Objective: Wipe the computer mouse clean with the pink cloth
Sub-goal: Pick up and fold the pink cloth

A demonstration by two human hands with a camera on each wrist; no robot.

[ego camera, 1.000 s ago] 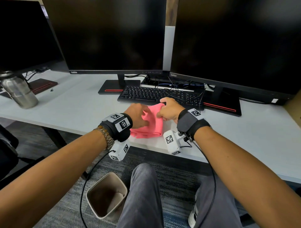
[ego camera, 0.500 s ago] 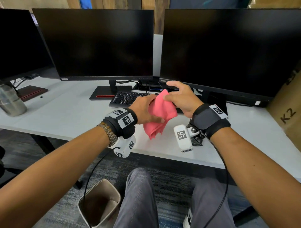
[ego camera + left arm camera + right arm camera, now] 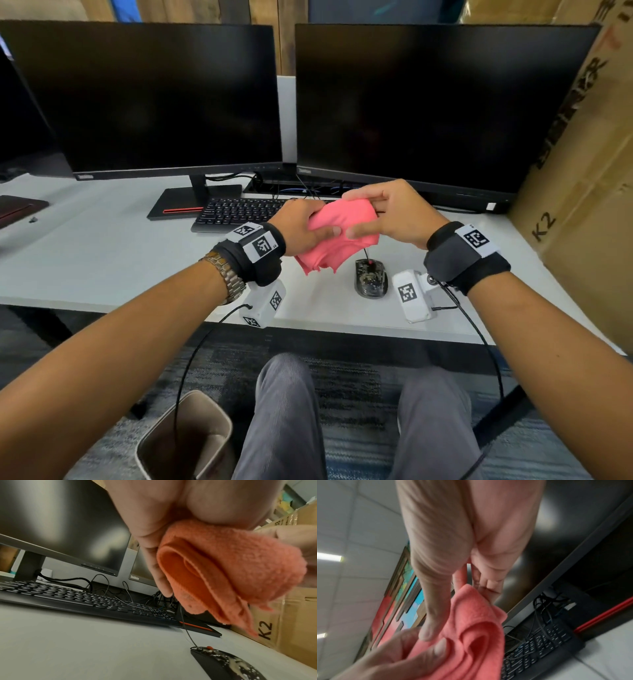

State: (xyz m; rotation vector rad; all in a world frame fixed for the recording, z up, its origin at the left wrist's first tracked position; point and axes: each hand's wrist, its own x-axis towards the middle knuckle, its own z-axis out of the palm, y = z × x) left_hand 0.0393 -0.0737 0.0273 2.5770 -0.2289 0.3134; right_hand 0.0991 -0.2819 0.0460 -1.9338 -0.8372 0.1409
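Both hands hold the pink cloth (image 3: 342, 229) up in the air, above the desk (image 3: 102, 260). The left hand (image 3: 301, 226) grips its left side. The right hand (image 3: 394, 216) pinches its right side. The mouse (image 3: 370, 278) lies on the desk just under the cloth, with white spots on it. The keyboard (image 3: 239, 210) sits farther back.

Office: desk (image 3: 102, 260), monitors (image 3: 147, 99), keyboard (image 3: 236, 210)

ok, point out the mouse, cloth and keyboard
mouse (image 3: 370, 279): head view, speckled top shell.
cloth (image 3: 342, 219): head view, bunched middle between both hands.
keyboard (image 3: 236, 210): head view, key rows.
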